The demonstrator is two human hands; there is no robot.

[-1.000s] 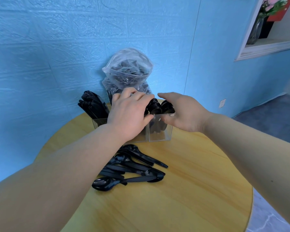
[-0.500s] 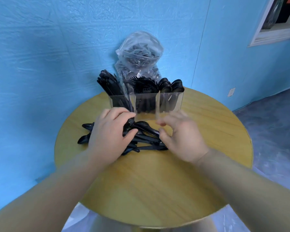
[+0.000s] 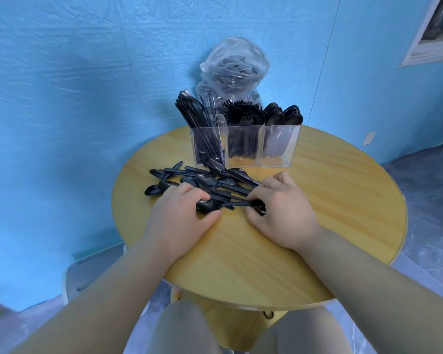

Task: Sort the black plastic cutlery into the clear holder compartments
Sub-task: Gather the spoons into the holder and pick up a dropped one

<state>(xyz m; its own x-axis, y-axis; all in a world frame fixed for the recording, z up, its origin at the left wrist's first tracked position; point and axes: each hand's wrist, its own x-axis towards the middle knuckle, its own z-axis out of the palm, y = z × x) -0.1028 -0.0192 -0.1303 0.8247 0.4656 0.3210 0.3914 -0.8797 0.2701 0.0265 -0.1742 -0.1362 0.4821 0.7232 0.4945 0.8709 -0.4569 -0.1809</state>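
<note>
You were in the gathering step: both hands were down on the round yellow wooden table (image 3: 317,190), working at the near edge of the loose heap of black plastic spoons (image 3: 202,178) that lay just in front of the clear three-compartment plastic holder (image 3: 246,146). Your left hand (image 3: 179,215) lay palm down over the near left part of the heap, fingers bent over the bowl of the nearest black spoon (image 3: 207,205) and thumb stretched out on the wood beneath it; whether it truly gripped that spoon or only pressed on it, I cannot tell. Your right hand (image 3: 281,210) had its fingers curled around the handle ends at the right of the heap, pinching at least that nearest spoon's handle.

The holder stood at the far side of the table, upright, already well stocked: long thin pieces, probably knives, leaned out of the left compartment, forks filled the middle one, and spoon bowls showed above the right one. Behind it, against the blue textured wall (image 3: 87,72), sat a clear plastic bag of more black cutlery (image 3: 235,65).

By my judgement, the next move called for squaring the spoons into one bundle, handles together, lifting them clear of the heap, and carrying them to the right compartment, handles down. The spoons overlapped and crossed, so a stray one could have dragged along or slipped out as you raised the bundle.
</note>
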